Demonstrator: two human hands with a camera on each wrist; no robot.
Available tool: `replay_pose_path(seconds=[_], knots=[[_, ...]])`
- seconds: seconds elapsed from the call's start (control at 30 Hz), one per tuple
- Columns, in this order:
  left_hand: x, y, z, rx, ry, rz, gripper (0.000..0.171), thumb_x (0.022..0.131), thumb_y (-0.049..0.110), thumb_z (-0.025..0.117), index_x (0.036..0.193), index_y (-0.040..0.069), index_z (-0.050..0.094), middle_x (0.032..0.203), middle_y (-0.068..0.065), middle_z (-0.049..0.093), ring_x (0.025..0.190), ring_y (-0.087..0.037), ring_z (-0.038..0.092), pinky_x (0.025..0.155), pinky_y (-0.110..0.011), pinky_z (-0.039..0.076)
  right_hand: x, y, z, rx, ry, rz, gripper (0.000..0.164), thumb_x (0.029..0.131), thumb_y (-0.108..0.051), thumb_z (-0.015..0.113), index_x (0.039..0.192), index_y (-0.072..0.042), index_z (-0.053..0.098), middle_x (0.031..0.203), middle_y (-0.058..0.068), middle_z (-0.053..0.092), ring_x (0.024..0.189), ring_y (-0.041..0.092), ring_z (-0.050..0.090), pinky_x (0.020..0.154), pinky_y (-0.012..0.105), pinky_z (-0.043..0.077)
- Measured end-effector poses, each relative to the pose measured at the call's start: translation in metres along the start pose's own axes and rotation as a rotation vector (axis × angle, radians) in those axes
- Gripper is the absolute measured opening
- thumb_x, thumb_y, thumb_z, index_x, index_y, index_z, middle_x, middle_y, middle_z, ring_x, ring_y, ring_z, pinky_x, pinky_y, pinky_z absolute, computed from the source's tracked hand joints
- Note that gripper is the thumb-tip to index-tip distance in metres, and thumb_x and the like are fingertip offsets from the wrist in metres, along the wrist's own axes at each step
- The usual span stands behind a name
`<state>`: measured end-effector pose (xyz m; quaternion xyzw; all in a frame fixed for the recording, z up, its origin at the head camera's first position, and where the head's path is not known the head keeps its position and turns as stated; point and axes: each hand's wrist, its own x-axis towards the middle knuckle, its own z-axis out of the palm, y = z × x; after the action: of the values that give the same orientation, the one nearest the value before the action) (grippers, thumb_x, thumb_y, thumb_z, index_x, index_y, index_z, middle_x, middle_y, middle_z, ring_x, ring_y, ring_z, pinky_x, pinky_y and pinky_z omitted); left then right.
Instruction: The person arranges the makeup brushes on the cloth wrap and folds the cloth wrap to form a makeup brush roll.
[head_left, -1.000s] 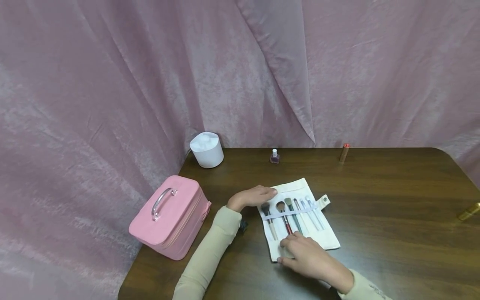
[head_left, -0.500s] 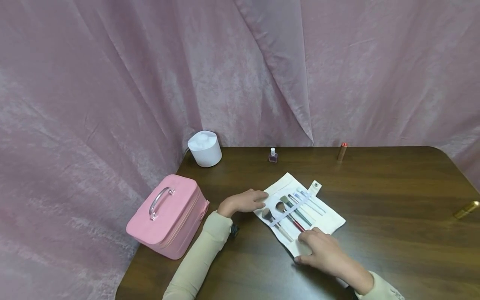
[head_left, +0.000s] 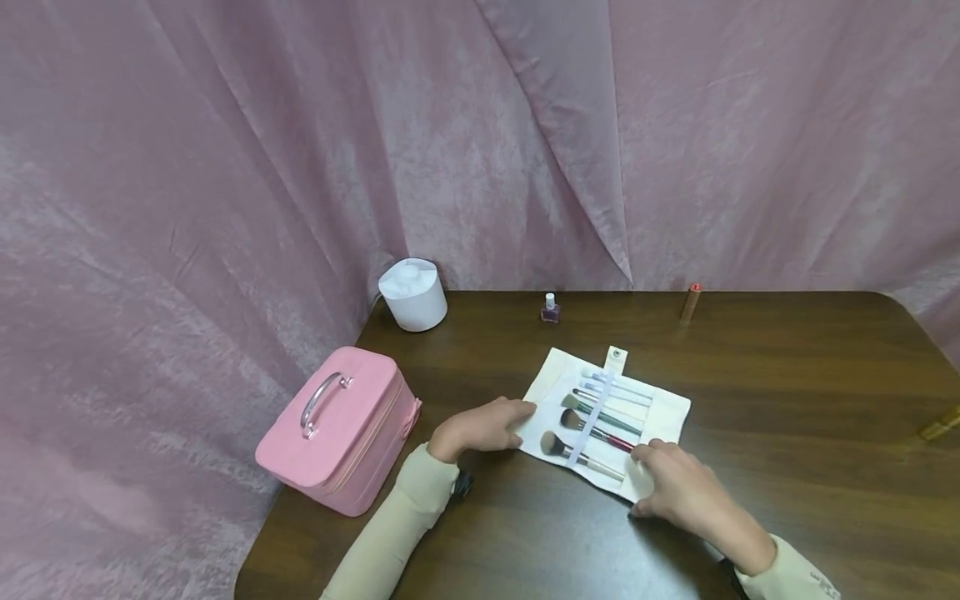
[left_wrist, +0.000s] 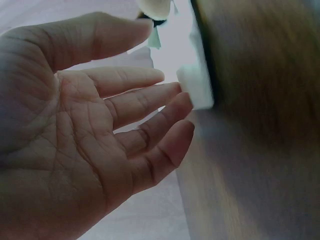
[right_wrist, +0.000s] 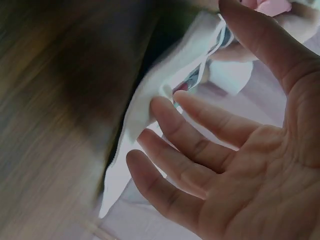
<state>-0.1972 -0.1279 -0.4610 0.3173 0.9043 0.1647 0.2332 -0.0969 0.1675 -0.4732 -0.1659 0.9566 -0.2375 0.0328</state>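
Note:
A white cloth brush roll (head_left: 551, 379) lies unrolled on the table, its snap tab (head_left: 616, 360) pointing to the back. Several makeup brushes sit under its elastic band, bristles toward the left; among them are a fluffy brush with a pale handle (head_left: 552, 443) and a brush with a red handle (head_left: 572, 419). At the roll's left edge, my left hand (head_left: 483, 427) touches the cloth with extended fingers. My right hand (head_left: 682, 487) rests at the right front corner, fingers loosely bent and thumb apart in the right wrist view.
Left of the roll stands a pink case (head_left: 330, 425) with a silver handle. Along the back are a white round container (head_left: 413, 300), a small nail polish bottle (head_left: 551, 312) and a slim tube with a red top (head_left: 690, 304). A gold tube (head_left: 941, 423) lies far right.
The brush roll has turned counterclockwise; its tab swung from the right to the back. My right hand moved rightward with its corner, while my left hand shifted slightly left and nearer.

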Motion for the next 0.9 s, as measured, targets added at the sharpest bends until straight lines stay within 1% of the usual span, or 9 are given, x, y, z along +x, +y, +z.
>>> replay_pose_path(seconds=[0.1, 0.23, 0.43, 0.53, 0.63, 0.7, 0.77, 0.83, 0.9], knots=[[-0.006, 0.006, 0.002, 0.036, 0.001, 0.024, 0.055, 0.092, 0.009, 0.073, 0.142, 0.000, 0.053, 0.136, -0.012, 0.060, 0.116, -0.022, 0.055, 0.104, -0.034, 0.042, 0.002, 0.006, -0.001, -0.007, 0.003, 0.004, 0.064, 0.048, -0.015, 0.095, 0.106, -0.003, 0.070, 0.085, 0.000, 0.056, 0.073, 0.019, 0.052, 0.058, 0.038, 0.046], [-0.012, 0.013, 0.007, 0.106, -0.002, 0.039, 0.057, 0.087, 0.014, 0.081, 0.137, 0.002, 0.056, 0.124, -0.009, 0.063, 0.104, -0.018, 0.054, 0.094, -0.031, 0.045, 0.002, 0.013, -0.002, -0.008, 0.000, -0.034, 0.065, 0.047, -0.004, 0.089, 0.109, -0.001, 0.069, 0.086, 0.002, 0.053, 0.072, 0.018, 0.050, 0.058, 0.035, 0.044], [-0.015, 0.020, 0.015, 0.190, -0.041, -0.009, 0.073, 0.084, 0.028, 0.085, 0.145, 0.007, 0.053, 0.127, -0.004, 0.055, 0.110, -0.017, 0.048, 0.092, -0.029, 0.044, 0.005, 0.025, -0.004, -0.004, -0.028, -0.097, 0.070, 0.050, 0.004, 0.084, 0.116, 0.003, 0.062, 0.094, 0.007, 0.052, 0.074, 0.019, 0.048, 0.061, 0.035, 0.045], [-0.016, 0.024, 0.018, 0.231, -0.039, -0.015, 0.073, 0.081, 0.034, 0.087, 0.141, 0.009, 0.056, 0.124, -0.002, 0.052, 0.114, -0.019, 0.045, 0.093, -0.030, 0.042, 0.006, 0.029, -0.007, 0.009, -0.051, -0.102, 0.073, 0.055, 0.005, 0.082, 0.123, 0.006, 0.056, 0.103, 0.013, 0.053, 0.076, 0.020, 0.049, 0.063, 0.036, 0.047], [-0.016, 0.027, 0.021, 0.275, -0.018, -0.015, 0.067, 0.078, 0.037, 0.090, 0.133, 0.011, 0.062, 0.129, -0.003, 0.050, 0.122, -0.022, 0.043, 0.096, -0.034, 0.041, 0.006, 0.031, -0.009, 0.030, -0.066, -0.105, 0.073, 0.061, 0.004, 0.080, 0.128, 0.008, 0.053, 0.115, 0.021, 0.051, 0.080, 0.022, 0.054, 0.065, 0.038, 0.050], [-0.015, 0.029, 0.023, 0.282, -0.005, -0.021, 0.062, 0.077, 0.036, 0.090, 0.128, 0.011, 0.065, 0.138, -0.005, 0.048, 0.130, -0.025, 0.040, 0.101, -0.037, 0.041, 0.005, 0.032, -0.010, 0.032, -0.073, -0.113, 0.071, 0.065, 0.003, 0.079, 0.131, 0.011, 0.052, 0.124, 0.027, 0.049, 0.088, 0.028, 0.059, 0.071, 0.043, 0.054], [-0.013, 0.031, 0.024, 0.280, 0.002, -0.030, 0.058, 0.077, 0.034, 0.090, 0.124, 0.011, 0.065, 0.149, -0.008, 0.045, 0.138, -0.027, 0.038, 0.105, -0.042, 0.040, 0.004, 0.033, -0.010, 0.019, -0.087, -0.124, 0.069, 0.070, 0.002, 0.076, 0.133, 0.013, 0.051, 0.131, 0.032, 0.047, 0.100, 0.038, 0.060, 0.080, 0.052, 0.054], [-0.012, 0.032, 0.025, 0.266, -0.001, -0.041, 0.057, 0.077, 0.032, 0.090, 0.123, 0.010, 0.064, 0.155, -0.010, 0.041, 0.143, -0.028, 0.036, 0.109, -0.045, 0.038, 0.003, 0.033, -0.010, -0.015, -0.103, -0.144, 0.066, 0.074, 0.001, 0.075, 0.134, 0.016, 0.049, 0.135, 0.036, 0.046, 0.113, 0.048, 0.057, 0.088, 0.061, 0.050], [-0.012, 0.034, 0.026, 0.259, -0.010, -0.053, 0.059, 0.077, 0.031, 0.090, 0.124, 0.010, 0.062, 0.157, -0.010, 0.040, 0.144, -0.027, 0.037, 0.110, -0.046, 0.038, 0.002, 0.034, -0.010, -0.051, -0.108, -0.177, 0.061, 0.079, 0.000, 0.073, 0.134, 0.017, 0.050, 0.135, 0.038, 0.047, 0.121, 0.054, 0.051, 0.092, 0.067, 0.045]])
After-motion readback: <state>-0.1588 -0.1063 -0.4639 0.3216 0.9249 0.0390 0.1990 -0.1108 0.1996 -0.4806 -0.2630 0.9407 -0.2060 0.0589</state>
